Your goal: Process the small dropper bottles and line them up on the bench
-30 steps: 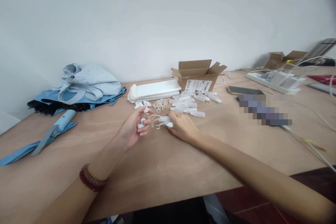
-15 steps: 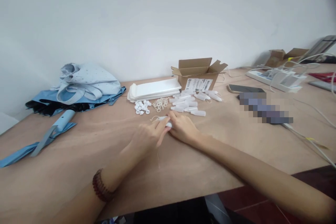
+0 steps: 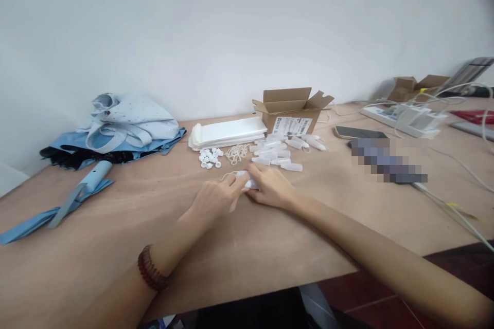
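Observation:
My left hand [image 3: 216, 198] and my right hand [image 3: 272, 186] meet on the wooden table [image 3: 247, 247], both pinching one small white plastic bottle [image 3: 249, 181] with a thin string trailing from it. Just beyond lie a pile of white bottles [image 3: 276, 151], a cluster of small white caps [image 3: 210, 157] and a bundle of cream strings [image 3: 236, 152]. A beaded bracelet sits on my left wrist.
A stack of white bags [image 3: 227, 132] and an open cardboard box [image 3: 291, 110] stand behind the bottles. Blue cloth and an umbrella [image 3: 116, 128] lie at the left. A phone [image 3: 358, 132], a power strip [image 3: 401, 115] and cables occupy the right.
My left hand came down from a raised, cap-holding pose and joined the right hand on the bottle. The loose caps now lie in the cluster on the table.

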### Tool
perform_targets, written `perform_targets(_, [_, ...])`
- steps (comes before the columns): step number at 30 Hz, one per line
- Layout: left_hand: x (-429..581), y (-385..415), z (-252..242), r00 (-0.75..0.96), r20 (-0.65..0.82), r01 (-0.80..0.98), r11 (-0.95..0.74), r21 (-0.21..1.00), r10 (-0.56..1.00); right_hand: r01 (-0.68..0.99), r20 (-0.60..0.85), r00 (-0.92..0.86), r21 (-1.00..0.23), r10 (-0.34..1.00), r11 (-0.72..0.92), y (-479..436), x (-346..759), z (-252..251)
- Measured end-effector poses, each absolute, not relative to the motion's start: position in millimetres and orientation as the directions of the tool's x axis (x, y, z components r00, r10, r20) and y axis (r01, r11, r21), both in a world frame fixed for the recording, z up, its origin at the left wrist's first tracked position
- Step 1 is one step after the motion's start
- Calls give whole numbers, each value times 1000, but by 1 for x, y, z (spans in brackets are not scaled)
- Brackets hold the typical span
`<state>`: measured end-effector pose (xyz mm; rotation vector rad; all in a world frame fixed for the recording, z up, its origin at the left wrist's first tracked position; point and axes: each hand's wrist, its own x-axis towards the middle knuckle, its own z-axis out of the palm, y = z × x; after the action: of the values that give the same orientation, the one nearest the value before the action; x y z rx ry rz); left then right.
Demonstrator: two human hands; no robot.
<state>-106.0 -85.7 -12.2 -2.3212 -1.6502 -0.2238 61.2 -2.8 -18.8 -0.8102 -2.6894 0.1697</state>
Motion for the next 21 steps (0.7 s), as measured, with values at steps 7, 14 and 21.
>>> perform_targets(7, [-98,-91,-9,251,279,953,-287,98,927,556,213,-773,-227,598,800,3,60,-22])
perform_targets(14, [-88,-86,-14,-19,38,651,-17,759,999,553,226,-767,-243,601,797,2,58,-26])
perform_targets(21, [-96,-88,-7,4,33,620,-28,784,999,603,219,-735,-219,641,767,0,57,-26])
